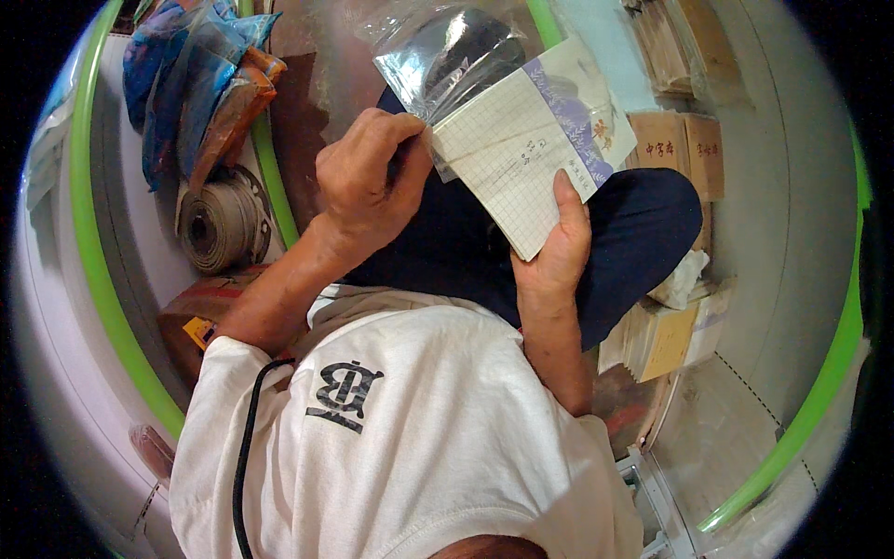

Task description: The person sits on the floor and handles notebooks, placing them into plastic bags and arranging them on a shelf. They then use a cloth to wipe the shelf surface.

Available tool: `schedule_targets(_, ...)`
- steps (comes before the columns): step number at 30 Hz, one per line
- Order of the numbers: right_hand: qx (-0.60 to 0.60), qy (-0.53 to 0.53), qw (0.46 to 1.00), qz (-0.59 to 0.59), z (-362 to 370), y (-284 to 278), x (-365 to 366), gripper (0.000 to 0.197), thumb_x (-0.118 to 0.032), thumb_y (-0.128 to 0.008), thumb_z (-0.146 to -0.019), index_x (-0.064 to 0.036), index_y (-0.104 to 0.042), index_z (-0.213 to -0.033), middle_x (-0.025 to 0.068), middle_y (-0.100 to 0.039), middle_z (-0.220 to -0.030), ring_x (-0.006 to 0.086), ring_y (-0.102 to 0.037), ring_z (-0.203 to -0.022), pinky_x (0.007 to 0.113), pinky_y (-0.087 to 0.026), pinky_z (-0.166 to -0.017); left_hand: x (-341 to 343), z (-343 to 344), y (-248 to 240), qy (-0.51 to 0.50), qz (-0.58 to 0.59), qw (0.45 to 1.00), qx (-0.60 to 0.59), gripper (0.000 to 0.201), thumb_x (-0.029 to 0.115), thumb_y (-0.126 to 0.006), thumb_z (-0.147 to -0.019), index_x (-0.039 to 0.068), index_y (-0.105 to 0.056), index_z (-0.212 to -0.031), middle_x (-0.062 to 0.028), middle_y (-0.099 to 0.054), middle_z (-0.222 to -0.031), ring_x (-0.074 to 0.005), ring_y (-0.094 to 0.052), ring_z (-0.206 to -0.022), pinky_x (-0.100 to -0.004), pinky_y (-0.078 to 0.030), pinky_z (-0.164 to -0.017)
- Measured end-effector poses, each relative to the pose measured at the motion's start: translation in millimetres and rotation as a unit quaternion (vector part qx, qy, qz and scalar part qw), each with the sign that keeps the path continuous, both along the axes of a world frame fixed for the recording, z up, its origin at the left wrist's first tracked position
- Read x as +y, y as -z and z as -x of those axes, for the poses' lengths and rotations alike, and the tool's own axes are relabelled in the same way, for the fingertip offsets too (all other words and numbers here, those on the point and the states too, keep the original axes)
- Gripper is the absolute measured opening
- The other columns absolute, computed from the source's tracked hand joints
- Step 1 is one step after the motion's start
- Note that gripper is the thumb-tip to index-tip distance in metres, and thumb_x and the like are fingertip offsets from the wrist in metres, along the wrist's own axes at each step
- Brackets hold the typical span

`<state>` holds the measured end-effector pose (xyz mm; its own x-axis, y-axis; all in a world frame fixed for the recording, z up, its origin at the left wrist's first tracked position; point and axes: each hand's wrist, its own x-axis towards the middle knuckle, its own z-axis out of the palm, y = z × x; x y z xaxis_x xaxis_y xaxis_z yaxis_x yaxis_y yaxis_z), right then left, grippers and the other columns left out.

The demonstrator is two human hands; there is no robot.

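Note:
My right hand holds a grid-ruled exercise book by its near right corner. The thumb lies on top and the fingers are underneath, out of sight. Some marks show on its pale page, and a purple and white cover extends along its far right side. My left hand is closed, fingers curled in, at the book's left corner and the edge of a clear plastic bag. What its fingertips pinch, if anything, is hidden. The crinkled, shiny bag lies beyond the book.
Stacks of tan-covered books stand at the right, with another stack nearer me. Blue and orange plastic packaging lies at the far left, above a rolled grey strap. A cardboard box sits by my left elbow. Green rails curve along the sides.

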<state>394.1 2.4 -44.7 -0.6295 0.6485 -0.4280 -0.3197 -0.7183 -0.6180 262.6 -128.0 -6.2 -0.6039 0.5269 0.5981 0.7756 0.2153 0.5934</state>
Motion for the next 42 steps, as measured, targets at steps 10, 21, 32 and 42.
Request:
schedule_targets(10, 0.001, -0.001, 1.000, 0.015, 3, -1, 3, 0.038, -0.018, -0.052, -0.088, 0.0019, -0.047, -0.121, 0.0142, -0.058, -0.114, 0.0257, -0.059, -0.101, 0.037, -0.050, -0.085, -2, -4, 4, -0.017, -0.022, 0.980, -0.197, 0.009, -0.003, -0.064, -0.075, 0.000, -0.059, -0.082, -0.0096, -0.057, -0.070, -0.0128, -0.055, -0.057, -0.0239, -0.043, -0.053)
schedule_targets(21, -0.038, 0.027, 0.999, 0.001, 11, 0, 6, 0.037, -0.019, -0.053, -0.088, 0.0014, -0.049, -0.119, 0.0137, -0.058, -0.112, 0.0248, -0.060, -0.097, 0.036, -0.050, -0.081, 4, 3, 7, 0.022, 0.021, 0.998, 0.060, 0.016, -0.003, -0.067, -0.066, 0.003, -0.060, -0.080, -0.0091, -0.056, -0.066, -0.0225, -0.055, -0.052, -0.0302, -0.044, -0.047)
schedule_targets(32, -0.074, 0.047, 0.995, -0.042, 11, -5, 3, 0.039, -0.018, -0.054, -0.088, 0.0035, -0.048, -0.120, 0.0150, -0.057, -0.114, 0.0253, -0.059, -0.100, 0.036, -0.049, -0.084, 4, 7, 15, 0.018, 0.040, 0.992, 0.117, 0.015, 0.000, -0.068, -0.065, 0.005, -0.058, -0.077, -0.0072, -0.053, -0.063, -0.0216, -0.052, -0.050, -0.0305, -0.040, -0.045)
schedule_targets(42, -0.064, 0.054, 0.996, -0.025, 10, -4, 1, 0.038, -0.017, -0.052, -0.088, 0.0038, -0.048, -0.120, 0.0154, -0.057, -0.115, 0.0256, -0.058, -0.101, 0.036, -0.048, -0.086, 6, 7, 19, 0.018, 0.045, 0.992, 0.117, 0.013, 0.002, -0.067, -0.065, 0.006, -0.057, -0.073, -0.0064, -0.050, -0.061, -0.0211, -0.050, -0.048, -0.0308, -0.038, -0.043)
